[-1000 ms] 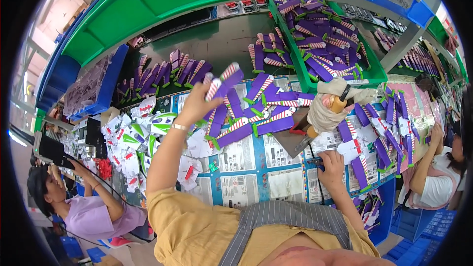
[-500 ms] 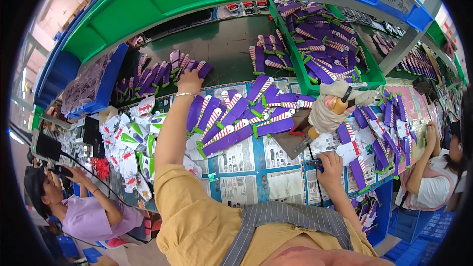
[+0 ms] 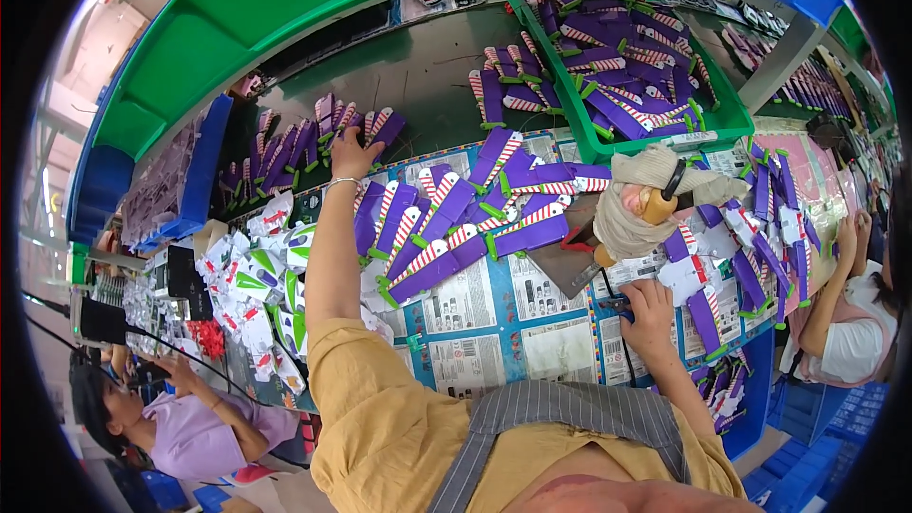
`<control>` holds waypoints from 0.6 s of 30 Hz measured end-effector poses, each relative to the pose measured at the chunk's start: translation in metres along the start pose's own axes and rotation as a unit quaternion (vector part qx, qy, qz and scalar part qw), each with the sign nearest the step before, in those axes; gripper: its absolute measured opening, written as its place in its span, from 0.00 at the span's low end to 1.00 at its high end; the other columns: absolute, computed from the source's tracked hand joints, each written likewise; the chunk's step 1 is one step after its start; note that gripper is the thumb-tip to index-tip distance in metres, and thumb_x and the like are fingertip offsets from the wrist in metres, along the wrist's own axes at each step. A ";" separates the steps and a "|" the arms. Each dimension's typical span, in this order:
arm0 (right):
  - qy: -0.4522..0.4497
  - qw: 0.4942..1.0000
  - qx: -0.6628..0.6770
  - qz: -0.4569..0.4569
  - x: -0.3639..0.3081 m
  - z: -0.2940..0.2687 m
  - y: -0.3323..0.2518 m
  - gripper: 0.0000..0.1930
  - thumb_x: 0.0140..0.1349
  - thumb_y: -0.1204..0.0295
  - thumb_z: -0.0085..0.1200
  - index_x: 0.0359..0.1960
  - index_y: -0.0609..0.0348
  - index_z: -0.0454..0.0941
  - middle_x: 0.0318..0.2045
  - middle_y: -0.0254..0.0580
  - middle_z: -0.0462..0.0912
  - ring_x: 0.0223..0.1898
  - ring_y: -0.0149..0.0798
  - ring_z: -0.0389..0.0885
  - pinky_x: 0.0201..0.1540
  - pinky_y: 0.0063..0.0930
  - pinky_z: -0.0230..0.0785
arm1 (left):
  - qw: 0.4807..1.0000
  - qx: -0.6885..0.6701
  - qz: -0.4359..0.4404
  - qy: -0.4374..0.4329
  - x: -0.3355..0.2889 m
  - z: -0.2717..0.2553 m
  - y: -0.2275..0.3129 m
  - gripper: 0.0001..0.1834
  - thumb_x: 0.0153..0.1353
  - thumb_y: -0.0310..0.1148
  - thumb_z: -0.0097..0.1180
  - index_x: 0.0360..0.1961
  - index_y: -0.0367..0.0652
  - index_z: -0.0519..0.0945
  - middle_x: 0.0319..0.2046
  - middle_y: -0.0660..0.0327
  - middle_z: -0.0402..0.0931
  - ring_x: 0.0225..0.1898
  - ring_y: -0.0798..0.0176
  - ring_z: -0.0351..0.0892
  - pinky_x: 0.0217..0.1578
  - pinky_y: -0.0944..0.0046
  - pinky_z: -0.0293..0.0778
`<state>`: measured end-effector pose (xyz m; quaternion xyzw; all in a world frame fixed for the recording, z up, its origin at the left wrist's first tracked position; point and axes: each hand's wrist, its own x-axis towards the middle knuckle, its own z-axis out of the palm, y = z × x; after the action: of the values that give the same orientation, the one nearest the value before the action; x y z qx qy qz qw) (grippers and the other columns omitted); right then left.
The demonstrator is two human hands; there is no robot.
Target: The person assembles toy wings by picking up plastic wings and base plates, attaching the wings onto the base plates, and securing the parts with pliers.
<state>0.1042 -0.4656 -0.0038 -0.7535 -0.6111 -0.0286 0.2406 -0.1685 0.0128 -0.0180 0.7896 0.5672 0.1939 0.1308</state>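
Observation:
At the far side of the table, my left hand reaches into a group of purple toy wings with red-and-white striped edges and green tips. Its fingers close at the lower end of one purple toy wing; the grip is partly hidden. On the right, my right hand rests near the tabletop, fingers closed around a small black-and-blue tool, whose kind I cannot make out. Between my hands lies a loose pile of purple wings. Beside my right hand lies a joined wing pair with a white middle piece.
A wooden-handled tool rests in a cloth-wrapped holder on a dark plate. A green bin full of wings stands behind. White and green shell parts heap at left. Co-workers sit on both sides; a green tray hangs overhead.
The view has shifted slightly. My left hand stays among the far wings, its fingers shifted a little at the wing. My right hand keeps its place beside the joined wings.

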 end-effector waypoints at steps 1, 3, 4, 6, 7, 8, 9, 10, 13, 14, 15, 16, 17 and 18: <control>0.000 1.000 0.000 0.000 -0.001 0.000 -0.001 0.22 0.32 0.79 0.55 0.37 0.56 0.73 0.34 0.40 0.72 0.38 0.44 0.70 0.40 0.37 0.60 | 0.997 0.075 -0.006 0.022 -0.001 -0.002 0.002 0.31 0.43 0.51 0.65 0.45 0.44 0.74 0.42 0.49 0.74 0.45 0.47 0.74 0.48 0.58 0.69; -0.001 1.000 0.003 0.001 -0.002 0.001 0.001 0.23 0.31 0.79 0.55 0.37 0.56 0.73 0.34 0.39 0.72 0.38 0.44 0.70 0.40 0.37 0.60 | 0.989 0.143 -0.026 0.034 -0.001 -0.010 0.012 0.35 0.41 0.58 0.64 0.44 0.45 0.74 0.42 0.48 0.71 0.46 0.44 0.72 0.48 0.55 0.69; 0.000 1.000 0.002 0.001 -0.002 0.001 0.002 0.23 0.31 0.79 0.55 0.37 0.56 0.73 0.34 0.39 0.72 0.38 0.44 0.70 0.40 0.37 0.60 | 0.993 0.110 -0.021 0.035 0.000 -0.015 0.016 0.35 0.40 0.58 0.65 0.44 0.45 0.74 0.43 0.47 0.69 0.47 0.44 0.71 0.47 0.54 0.70; -0.002 1.000 0.004 -0.001 -0.004 0.002 0.000 0.23 0.31 0.79 0.55 0.37 0.56 0.73 0.34 0.39 0.72 0.38 0.44 0.70 0.40 0.37 0.60 | 0.992 0.118 -0.004 0.034 0.004 -0.023 0.016 0.40 0.38 0.63 0.63 0.47 0.46 0.73 0.48 0.45 0.67 0.52 0.42 0.67 0.46 0.50 0.70; -0.002 1.000 0.004 -0.001 -0.004 0.003 0.000 0.23 0.31 0.79 0.55 0.37 0.56 0.73 0.34 0.39 0.72 0.38 0.44 0.70 0.40 0.37 0.60 | 0.989 0.144 -0.021 0.033 0.003 -0.023 0.017 0.43 0.37 0.66 0.62 0.49 0.46 0.72 0.49 0.45 0.66 0.53 0.42 0.67 0.48 0.50 0.69; 0.000 1.000 0.002 0.000 -0.003 0.003 -0.001 0.23 0.31 0.79 0.55 0.37 0.56 0.73 0.34 0.39 0.72 0.38 0.44 0.70 0.40 0.37 0.60 | 0.984 0.172 -0.040 0.032 0.001 -0.025 0.016 0.47 0.36 0.69 0.60 0.52 0.46 0.70 0.50 0.45 0.66 0.53 0.42 0.67 0.49 0.49 0.68; 0.001 1.000 0.001 0.001 -0.003 0.003 -0.002 0.23 0.31 0.80 0.55 0.37 0.56 0.73 0.34 0.39 0.72 0.38 0.44 0.70 0.41 0.37 0.60 | 0.983 0.175 -0.053 -0.012 0.006 -0.021 0.007 0.53 0.33 0.73 0.58 0.56 0.48 0.67 0.52 0.45 0.64 0.55 0.42 0.66 0.52 0.46 0.65; 0.000 1.000 0.003 0.000 -0.004 0.002 -0.003 0.23 0.31 0.80 0.55 0.37 0.56 0.73 0.34 0.39 0.72 0.38 0.44 0.70 0.41 0.37 0.60 | 0.983 0.176 -0.055 -0.012 0.005 -0.020 0.001 0.53 0.33 0.73 0.58 0.56 0.48 0.67 0.52 0.45 0.64 0.55 0.42 0.66 0.52 0.46 0.65; -0.002 1.000 -0.005 0.004 -0.004 0.001 -0.001 0.23 0.31 0.80 0.54 0.37 0.56 0.73 0.34 0.39 0.72 0.38 0.44 0.70 0.40 0.36 0.59 | 0.982 0.145 -0.080 -0.088 0.006 -0.021 0.021 0.58 0.29 0.73 0.59 0.59 0.45 0.65 0.55 0.39 0.61 0.59 0.40 0.59 0.56 0.44 0.59; -0.003 1.000 0.000 0.005 -0.003 0.002 -0.002 0.23 0.31 0.80 0.54 0.37 0.56 0.73 0.34 0.39 0.72 0.38 0.44 0.70 0.40 0.36 0.59 | 0.982 0.147 -0.080 -0.088 0.006 -0.021 0.018 0.58 0.29 0.73 0.59 0.59 0.45 0.65 0.55 0.39 0.61 0.59 0.40 0.59 0.56 0.44 0.59; -0.004 1.000 0.003 0.006 -0.002 0.001 -0.003 0.23 0.31 0.80 0.54 0.37 0.56 0.73 0.34 0.39 0.72 0.38 0.43 0.70 0.40 0.36 0.59 | 0.980 0.151 -0.097 -0.090 0.009 -0.020 0.016 0.60 0.28 0.73 0.60 0.60 0.45 0.64 0.57 0.38 0.58 0.60 0.39 0.58 0.57 0.43 0.58; -0.004 1.000 0.004 0.007 -0.003 0.001 -0.003 0.23 0.31 0.80 0.54 0.37 0.56 0.73 0.34 0.39 0.72 0.38 0.43 0.70 0.40 0.36 0.59 | 0.977 0.155 -0.113 -0.092 0.012 -0.020 0.014 0.61 0.28 0.73 0.60 0.61 0.44 0.63 0.59 0.36 0.56 0.61 0.38 0.57 0.57 0.43 0.57; -0.004 1.000 0.004 0.006 -0.002 0.001 -0.002 0.23 0.31 0.80 0.54 0.37 0.56 0.73 0.33 0.38 0.72 0.38 0.43 0.70 0.40 0.36 0.59 | 0.972 0.158 -0.129 -0.114 0.018 -0.019 0.017 0.62 0.29 0.72 0.61 0.62 0.43 0.61 0.60 0.36 0.55 0.61 0.37 0.56 0.59 0.44 0.56; -0.003 1.000 0.004 0.006 -0.002 0.000 -0.001 0.23 0.32 0.80 0.54 0.37 0.56 0.73 0.33 0.38 0.72 0.37 0.43 0.70 0.40 0.36 0.59 | 0.973 0.158 -0.125 -0.115 0.019 -0.016 0.021 0.62 0.29 0.72 0.61 0.62 0.43 0.61 0.60 0.36 0.55 0.61 0.37 0.56 0.59 0.44 0.56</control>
<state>0.1028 -0.4672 -0.0045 -0.7565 -0.6073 -0.0224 0.2418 -0.1528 0.0242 0.0081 0.7399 0.6663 -0.0087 0.0921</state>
